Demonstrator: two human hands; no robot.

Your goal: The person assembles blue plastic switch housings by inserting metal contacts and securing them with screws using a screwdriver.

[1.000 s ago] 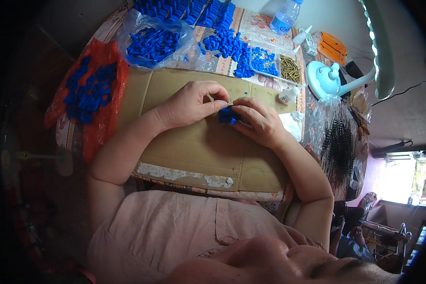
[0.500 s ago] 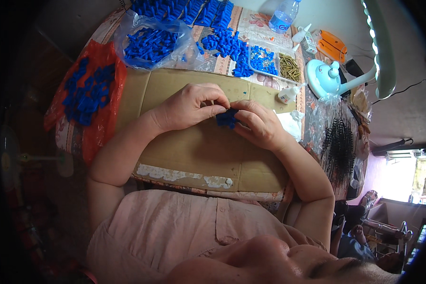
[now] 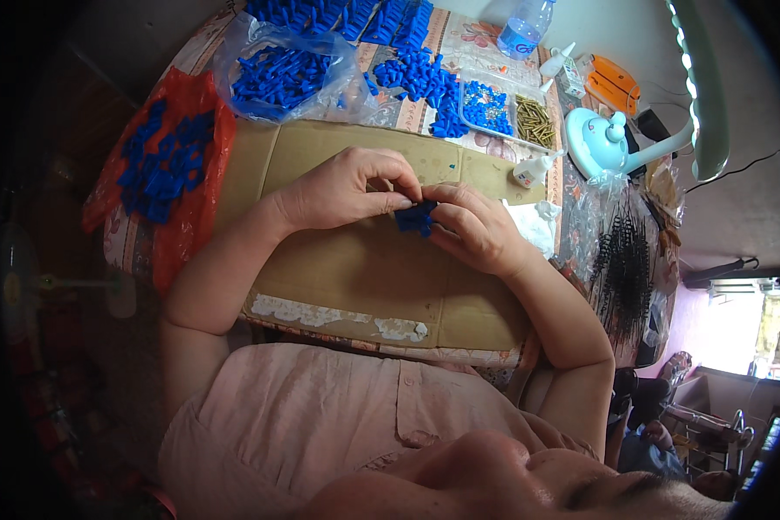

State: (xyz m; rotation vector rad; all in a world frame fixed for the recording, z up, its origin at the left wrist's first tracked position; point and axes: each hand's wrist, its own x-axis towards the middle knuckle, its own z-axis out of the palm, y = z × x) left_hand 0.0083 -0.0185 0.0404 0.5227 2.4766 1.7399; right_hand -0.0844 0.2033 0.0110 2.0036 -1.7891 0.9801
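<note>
A small blue plastic part [image 3: 414, 220] is held above the cardboard sheet [image 3: 347, 269], between my two hands. My right hand [image 3: 474, 227] grips it with thumb and fingers from the right side. From the left, my left hand [image 3: 355, 186] meets it with thumb and index finger pinched together at its upper edge. Whatever lies in that left pinch is too small to make out. The fingertips of both hands almost touch, and they hide part of the blue piece.
Left lies a red plastic bag [image 3: 206, 165] with blue pieces. Behind are a clear bag [image 3: 342, 82] of blue parts, a clear tray [image 3: 468, 126] with blue bits and brass-coloured pins, and a small white bottle [image 3: 531, 170]. A lamp [image 3: 596, 143] and black spiral strips [image 3: 624, 269] stand right.
Both hands stay at the same place with the blue part. The whole view has shifted very slightly; nothing has been picked up or put down.
</note>
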